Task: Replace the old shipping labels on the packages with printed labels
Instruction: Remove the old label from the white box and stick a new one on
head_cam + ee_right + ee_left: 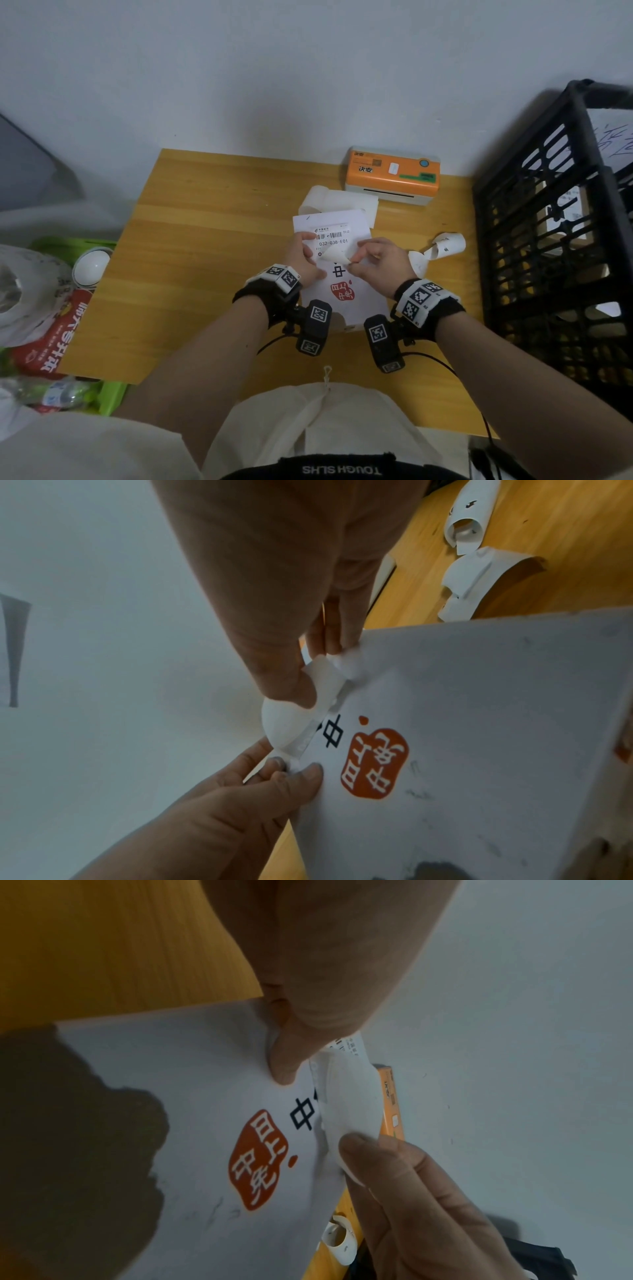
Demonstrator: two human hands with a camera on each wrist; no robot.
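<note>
A white package [356, 298] with a red seal logo lies on the wooden table [191, 274]. Its old shipping label [334, 236], printed with a barcode, covers the far part. My left hand [306, 248] grips the package's left edge, thumb [282, 1064] on top, fingers round the edge. My right hand [354, 262] pinches the label's near corner, which curls up off the package as a white flap [334, 255]. The right wrist view shows the thumb [284, 674] pressed on the curled flap [291, 726], with the left hand [267, 785] just below it.
An orange label printer [394, 174] sits at the table's back, white label paper [329, 202] in front of it. Curled peeled scraps [442, 250] lie right of the package. A black crate [555, 240] stands at the right. Bags, bottles and a white bowl [90, 267] crowd the left.
</note>
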